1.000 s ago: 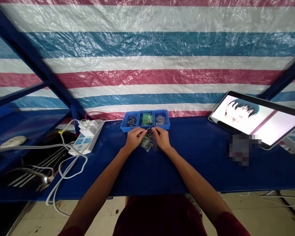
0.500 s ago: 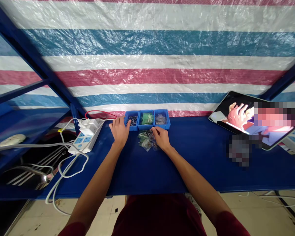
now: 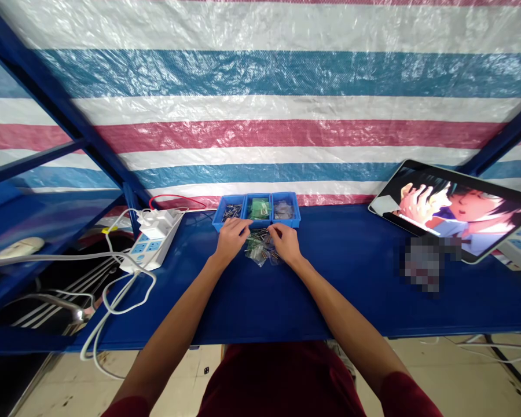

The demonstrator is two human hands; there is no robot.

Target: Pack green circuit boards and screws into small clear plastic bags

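My left hand [image 3: 233, 237] is at the left side of a small pile of mixed pieces [image 3: 260, 248], its fingers bent and drawn toward the thumb. What they hold, if anything, is too small to make out. At the pile's right edge, my right hand [image 3: 286, 243] has thumb and fingers pinched together; their contents are hidden. Small metal pieces, green bits and clear plastic bags make up the pile. Just behind it three blue bins stand side by side: the left bin [image 3: 216, 221] with dark metal pieces, the middle with green packets [image 3: 259, 208], the right with clear packets [image 3: 283, 209].
A white power strip [image 3: 150, 255] with plugs and looping white cables [image 3: 108, 307] lies on the left of the blue table [image 3: 260, 307]. A tablet [image 3: 460, 208] leans at the right, beside a blurred object [image 3: 423, 263]. Striped sheeting [image 3: 286, 136] hangs behind.
My left hand has moved right and slightly toward me, from the left bin's outer edge to the pile, its fingers drawing in. My right hand has stayed almost in place.
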